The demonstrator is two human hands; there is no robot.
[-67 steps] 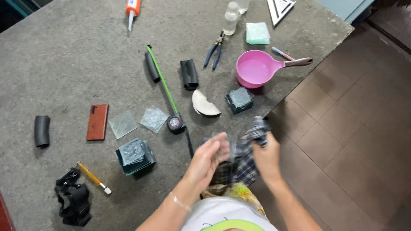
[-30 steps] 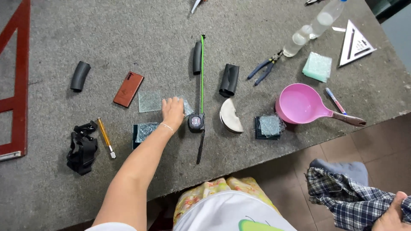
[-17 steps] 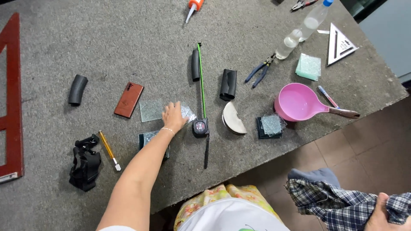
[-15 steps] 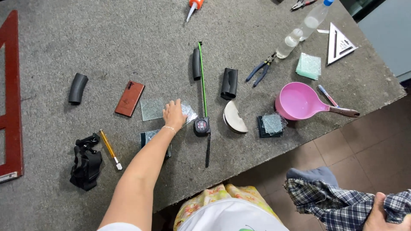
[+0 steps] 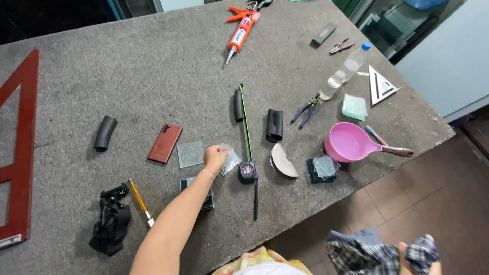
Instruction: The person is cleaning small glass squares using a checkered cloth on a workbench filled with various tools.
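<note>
My left hand [image 5: 214, 157] reaches across the grey stone table [image 5: 153, 76], its fingers curled onto the edge of a small textured glass square [image 5: 232, 160]. That square lies flat beside a black tape measure [image 5: 248, 172] whose green tape [image 5: 243, 117] runs away from me. A second glass square [image 5: 190, 154] lies just left of the hand. My forearm passes over a dark stack of glass pieces [image 5: 207, 198]. My right hand [image 5: 406, 253] hangs off the table at the lower right, gripping a bunched plaid cloth [image 5: 374, 253].
Near the front edge sit a pink scoop [image 5: 348, 142], a white half-disc [image 5: 282, 162] and a dark glass stack [image 5: 323, 168]. Blue pliers [image 5: 305, 109], a clear bottle [image 5: 346, 70], black tubes [image 5: 274, 125], a reddish phone [image 5: 165, 143], a caulk gun [image 5: 242, 28] and a red frame [image 5: 23, 153] lie farther out.
My left hand left the plaid cloth and reached out to the small glass square, where it has stayed. The right hand dropped low to the right with the cloth.
</note>
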